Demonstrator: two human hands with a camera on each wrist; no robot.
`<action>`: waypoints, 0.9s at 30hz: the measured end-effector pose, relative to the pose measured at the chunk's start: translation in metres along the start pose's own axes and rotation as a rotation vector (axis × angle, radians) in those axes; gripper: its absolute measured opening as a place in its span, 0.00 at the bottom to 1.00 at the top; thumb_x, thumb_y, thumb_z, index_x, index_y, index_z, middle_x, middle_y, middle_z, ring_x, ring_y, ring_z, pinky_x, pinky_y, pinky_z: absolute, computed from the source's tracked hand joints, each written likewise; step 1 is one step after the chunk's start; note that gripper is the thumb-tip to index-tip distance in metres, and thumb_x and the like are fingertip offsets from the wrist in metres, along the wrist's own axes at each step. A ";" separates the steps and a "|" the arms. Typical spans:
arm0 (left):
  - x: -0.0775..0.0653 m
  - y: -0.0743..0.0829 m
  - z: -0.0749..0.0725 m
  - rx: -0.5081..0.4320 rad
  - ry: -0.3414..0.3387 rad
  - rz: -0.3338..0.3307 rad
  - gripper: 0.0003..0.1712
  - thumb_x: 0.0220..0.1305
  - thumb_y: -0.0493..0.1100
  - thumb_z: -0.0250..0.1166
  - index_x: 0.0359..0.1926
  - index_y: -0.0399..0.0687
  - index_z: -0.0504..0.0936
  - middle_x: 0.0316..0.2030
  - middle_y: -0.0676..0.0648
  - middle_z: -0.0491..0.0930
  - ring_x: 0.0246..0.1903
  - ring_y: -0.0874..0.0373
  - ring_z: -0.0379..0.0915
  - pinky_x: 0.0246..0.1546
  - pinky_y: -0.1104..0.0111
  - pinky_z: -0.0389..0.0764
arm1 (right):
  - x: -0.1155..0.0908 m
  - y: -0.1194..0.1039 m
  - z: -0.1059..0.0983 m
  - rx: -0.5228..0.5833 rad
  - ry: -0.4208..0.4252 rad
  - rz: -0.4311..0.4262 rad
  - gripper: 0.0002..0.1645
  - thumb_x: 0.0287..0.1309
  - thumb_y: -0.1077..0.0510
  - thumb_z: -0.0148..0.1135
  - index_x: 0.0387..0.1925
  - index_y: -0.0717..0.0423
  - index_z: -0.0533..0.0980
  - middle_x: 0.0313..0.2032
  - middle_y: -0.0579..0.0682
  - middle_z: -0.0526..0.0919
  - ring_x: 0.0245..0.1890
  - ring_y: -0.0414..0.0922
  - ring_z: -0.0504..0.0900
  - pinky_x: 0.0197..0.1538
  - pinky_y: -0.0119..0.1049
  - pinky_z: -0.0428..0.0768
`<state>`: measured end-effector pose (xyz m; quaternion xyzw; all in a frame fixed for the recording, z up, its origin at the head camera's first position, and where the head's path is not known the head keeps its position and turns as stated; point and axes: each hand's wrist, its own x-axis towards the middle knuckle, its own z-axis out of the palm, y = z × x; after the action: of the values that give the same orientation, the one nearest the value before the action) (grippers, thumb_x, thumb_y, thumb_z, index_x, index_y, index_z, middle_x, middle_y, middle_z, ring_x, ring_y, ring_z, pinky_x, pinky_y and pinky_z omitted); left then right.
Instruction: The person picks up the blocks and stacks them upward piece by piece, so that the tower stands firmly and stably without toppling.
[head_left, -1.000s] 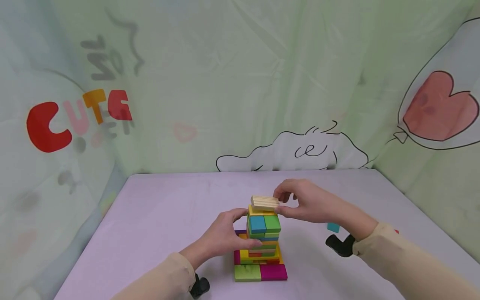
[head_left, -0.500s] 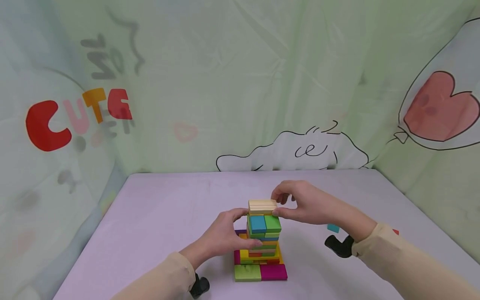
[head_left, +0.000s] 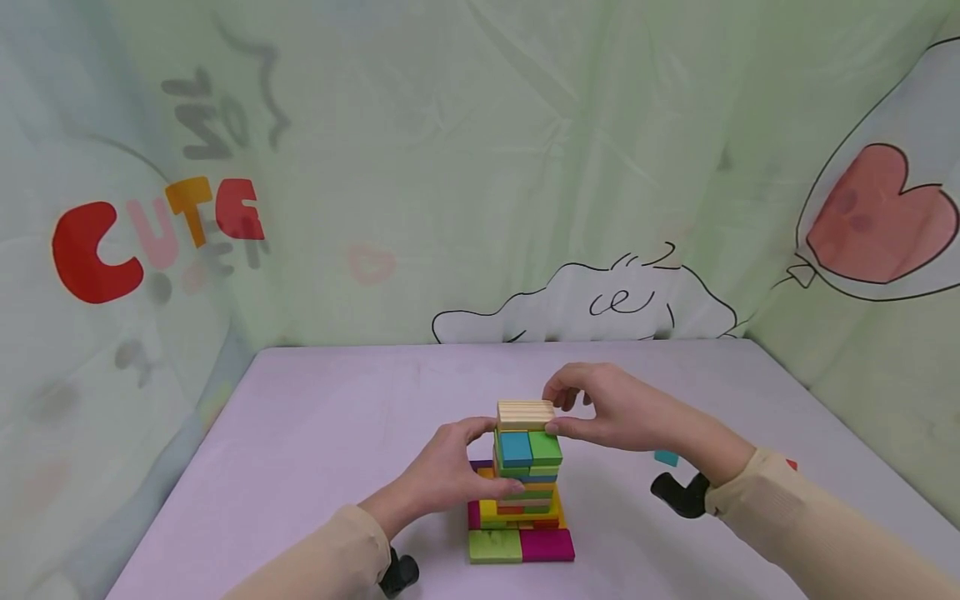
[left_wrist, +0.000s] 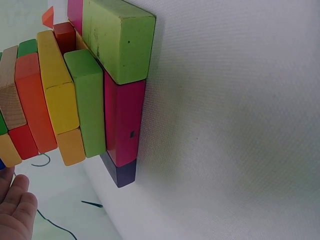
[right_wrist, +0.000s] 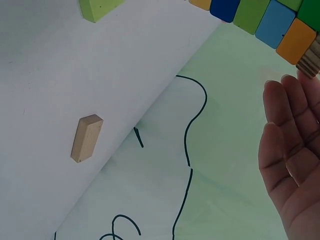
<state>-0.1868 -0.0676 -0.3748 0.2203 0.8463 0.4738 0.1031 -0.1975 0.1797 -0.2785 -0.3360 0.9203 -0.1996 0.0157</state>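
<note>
A tower of coloured wooden blocks stands upright on a low base of blocks. Across its top lies a plain, grooved wooden block. My right hand pinches that block's right end, thumb at the front lower corner and a fingertip at the upper edge. Around the tower's left side curves my left hand, with the thumb across the front and the index finger near the top. The left wrist view shows the tower's lower layers; the right wrist view shows the grooved block beside the fingertips.
Light green and magenta blocks form the front of the base. A cyan block and a red block lie near the right forearm. The right wrist view shows a loose plain wooden block on the table. A printed curtain surrounds the table.
The grooved block, tilted and slightly to the right a second ago, has come down and left to lie level on the tower with the right hand. The left hand has stayed put.
</note>
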 end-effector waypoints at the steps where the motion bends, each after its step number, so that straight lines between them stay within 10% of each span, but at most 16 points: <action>1: 0.000 0.000 0.000 -0.002 -0.001 -0.001 0.40 0.54 0.53 0.79 0.66 0.48 0.76 0.59 0.49 0.81 0.71 0.41 0.67 0.68 0.38 0.70 | 0.000 0.000 0.000 0.000 -0.001 0.001 0.14 0.60 0.50 0.73 0.43 0.50 0.82 0.39 0.40 0.83 0.41 0.39 0.79 0.41 0.31 0.81; 21: -0.002 0.002 -0.001 -0.009 -0.005 0.032 0.38 0.55 0.51 0.79 0.64 0.45 0.77 0.57 0.48 0.82 0.70 0.41 0.67 0.69 0.38 0.69 | -0.001 0.004 -0.002 0.040 0.013 0.004 0.18 0.65 0.48 0.68 0.51 0.54 0.81 0.39 0.40 0.83 0.42 0.39 0.79 0.45 0.34 0.82; 27: -0.001 0.002 0.000 0.000 -0.005 0.015 0.40 0.55 0.53 0.78 0.65 0.44 0.76 0.59 0.48 0.81 0.70 0.41 0.67 0.68 0.40 0.71 | 0.006 0.037 0.003 0.063 0.103 0.091 0.19 0.73 0.54 0.59 0.57 0.61 0.78 0.41 0.48 0.85 0.40 0.43 0.80 0.42 0.35 0.82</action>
<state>-0.1853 -0.0676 -0.3734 0.2281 0.8443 0.4741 0.1017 -0.2245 0.2010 -0.2946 -0.2825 0.9275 -0.2447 -0.0120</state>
